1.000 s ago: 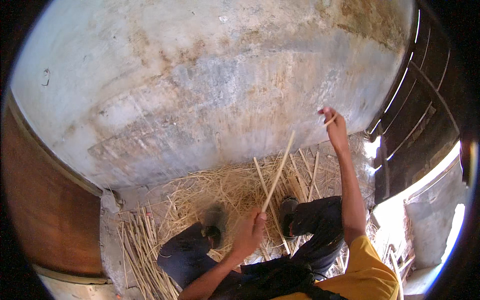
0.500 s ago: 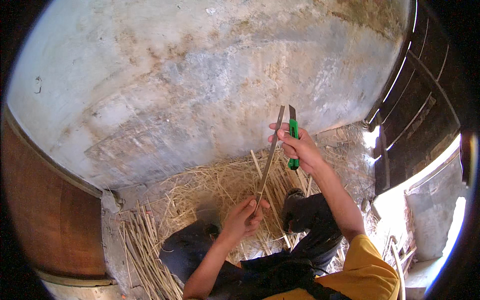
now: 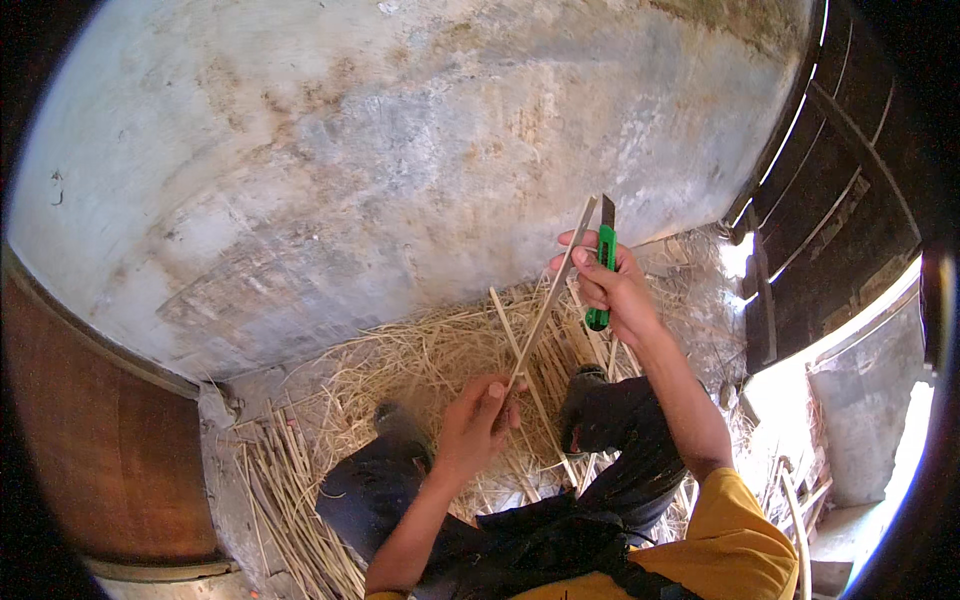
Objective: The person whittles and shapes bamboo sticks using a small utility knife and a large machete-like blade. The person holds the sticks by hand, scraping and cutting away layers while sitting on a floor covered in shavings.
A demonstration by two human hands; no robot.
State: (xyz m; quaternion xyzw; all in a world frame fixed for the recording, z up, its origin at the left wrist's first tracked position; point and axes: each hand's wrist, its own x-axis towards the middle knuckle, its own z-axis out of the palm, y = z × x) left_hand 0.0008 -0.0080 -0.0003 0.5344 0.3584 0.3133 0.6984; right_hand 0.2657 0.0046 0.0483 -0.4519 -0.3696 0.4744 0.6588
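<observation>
My left hand (image 3: 478, 422) is closed around the lower end of a thin, flat bamboo strip (image 3: 545, 318), thumb on top. The strip slants up and to the right, its pale face showing. In my right hand (image 3: 618, 290) is a green utility knife (image 3: 602, 275), held upright with its dark blade out at the top. The same hand's fingers are also at the strip's upper part, so blade and strip tip stand side by side, a small gap apart. Whether the right fingers grip the strip firmly I cannot tell.
Pale shavings and strips (image 3: 400, 365) cover the floor around my feet. A bundle of bamboo strips (image 3: 300, 505) lies at the left. A stained wall (image 3: 400, 180) rises ahead, a brown wooden panel (image 3: 105, 430) stands left, and dark boards (image 3: 830, 220) stand right.
The strip has turned from its darker face to a paler one. Its upper end and my right hand with the knife have shifted slightly right. The left hand has risen a little.
</observation>
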